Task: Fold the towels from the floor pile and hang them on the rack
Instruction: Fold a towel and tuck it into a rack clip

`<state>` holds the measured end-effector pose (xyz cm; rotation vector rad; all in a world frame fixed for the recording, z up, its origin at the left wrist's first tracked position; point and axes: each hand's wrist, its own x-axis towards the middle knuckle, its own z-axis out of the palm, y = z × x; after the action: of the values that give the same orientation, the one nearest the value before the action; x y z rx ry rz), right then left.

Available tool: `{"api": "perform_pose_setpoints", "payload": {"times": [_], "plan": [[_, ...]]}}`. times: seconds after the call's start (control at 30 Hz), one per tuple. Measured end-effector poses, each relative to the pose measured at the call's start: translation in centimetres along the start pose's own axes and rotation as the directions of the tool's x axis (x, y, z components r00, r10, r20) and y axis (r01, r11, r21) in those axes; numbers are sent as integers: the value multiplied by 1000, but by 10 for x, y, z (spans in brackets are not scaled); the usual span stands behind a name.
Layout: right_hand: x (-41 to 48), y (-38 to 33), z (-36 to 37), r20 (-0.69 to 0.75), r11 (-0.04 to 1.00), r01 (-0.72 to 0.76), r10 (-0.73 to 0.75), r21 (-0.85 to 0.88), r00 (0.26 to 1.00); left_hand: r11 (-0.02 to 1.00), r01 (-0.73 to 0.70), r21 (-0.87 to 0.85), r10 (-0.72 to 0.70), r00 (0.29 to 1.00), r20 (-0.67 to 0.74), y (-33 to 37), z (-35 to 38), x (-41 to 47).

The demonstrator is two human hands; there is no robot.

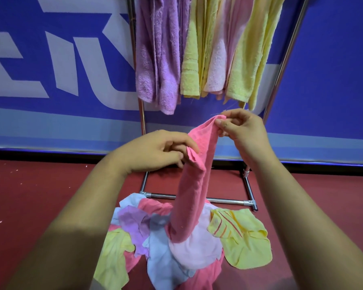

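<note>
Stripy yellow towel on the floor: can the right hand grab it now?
Probably not yet. The right hand is pinching the pink towel up high. The stripy yellow towel lies uncovered below, so once the hand is freed, the way looks open.

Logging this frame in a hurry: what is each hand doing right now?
Left hand: pinches a side edge of the pink towel.
Right hand: pinches the pink towel's top corner.

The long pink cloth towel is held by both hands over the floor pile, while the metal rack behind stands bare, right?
Not bare: the head view shows purple, yellow and pale pink towels hanging on the metal rack. Otherwise right: left hand and right hand hold the long pink cloth towel over the floor pile.
</note>
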<state>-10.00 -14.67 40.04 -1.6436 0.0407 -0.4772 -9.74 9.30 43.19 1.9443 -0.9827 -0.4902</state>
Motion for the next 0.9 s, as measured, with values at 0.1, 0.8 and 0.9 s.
{"api": "perform_pose_setpoints", "payload": {"times": [0.1,0.8,0.9], "plan": [[-1,-1,0,10,999,-15,15,38,1000,964,-14,267,57,986,-155,-8,0,5],[-18,-11,28,268,993,-19,-12,115,963,911,67,408,181,823,-539,-16,3,12],[-22,-14,31,275,988,14,-58,157,960,924,64,376,184,788,-587,-19,1,14]]}}
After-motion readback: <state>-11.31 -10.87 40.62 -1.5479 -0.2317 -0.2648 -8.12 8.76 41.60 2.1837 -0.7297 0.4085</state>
